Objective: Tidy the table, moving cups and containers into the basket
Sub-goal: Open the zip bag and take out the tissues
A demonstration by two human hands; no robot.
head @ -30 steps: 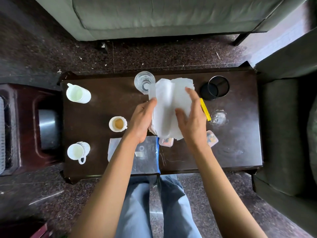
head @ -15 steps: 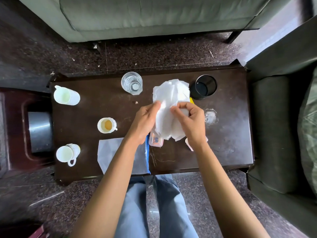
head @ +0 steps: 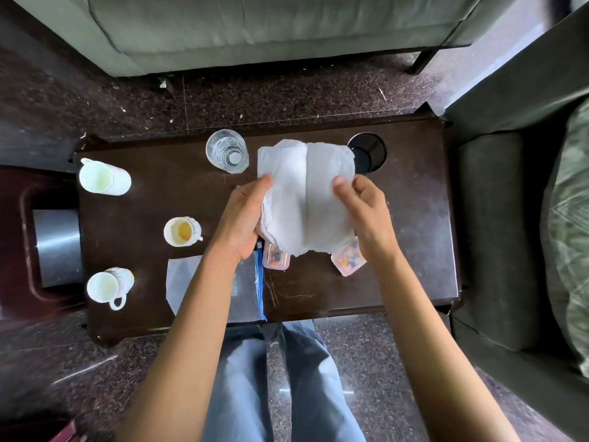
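Note:
Both hands hold a white paper towel [head: 304, 196] above the middle of the dark table [head: 414, 237]. My left hand [head: 243, 220] grips its left edge and my right hand [head: 366, 215] grips its right edge. Under the towel lie two small clear containers, one [head: 276, 260] by my left wrist and one [head: 347, 261] by my right wrist. On the table's left stand a white pitcher [head: 103, 178], a small cup with orange liquid [head: 181, 231] and a white mug [head: 108, 286]. A clear glass [head: 227, 150] and a black cup [head: 369, 151] stand at the far edge.
A clear plastic bag with a blue strip [head: 204, 285] lies at the table's near edge under my left forearm. A side table with a metal vessel [head: 57, 247] sits left. A sofa [head: 271, 23] stands beyond, an armchair [head: 497, 237] right.
The crumpled towel has been spread out flat between my hands, which moved apart to its two edges. The camera view shifted a little.

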